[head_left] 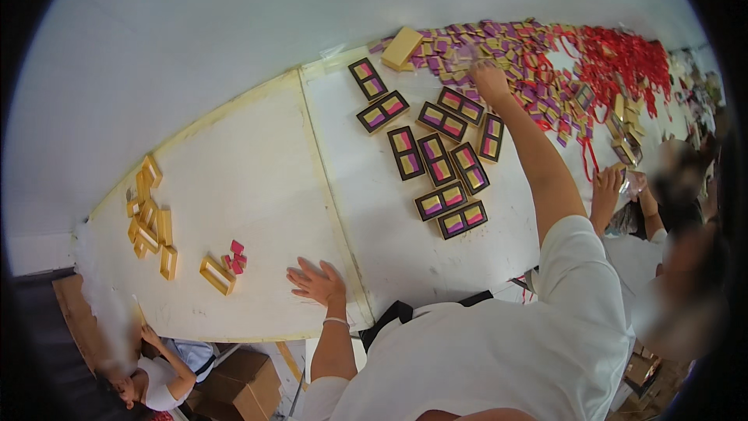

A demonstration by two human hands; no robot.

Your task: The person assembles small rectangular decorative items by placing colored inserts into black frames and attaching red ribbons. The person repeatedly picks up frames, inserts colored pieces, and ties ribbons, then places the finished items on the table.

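Observation:
My left hand (318, 282) lies flat on the white table with its fingers spread, near the seam between two table sections. My right hand (489, 83) reaches far forward to a heap of small purple and gold pieces (446, 53). Its fingers are curled down at the heap, and whatever they hold is hidden. Between my hands several gold boxes with black two-part trays (405, 153) lie at different angles, each showing pink, purple and gold pieces. A plain gold box (402, 47) rests at the heap's left end.
Red ribbons (623, 62) are piled at the far right. Gold rectangular frames (146, 222) cluster at the left, with another frame (216, 284) beside small pink pieces (236, 259). A co-worker's hand (604, 199) holds clear plastic at the right; another person's hand (149, 334) is at the lower left.

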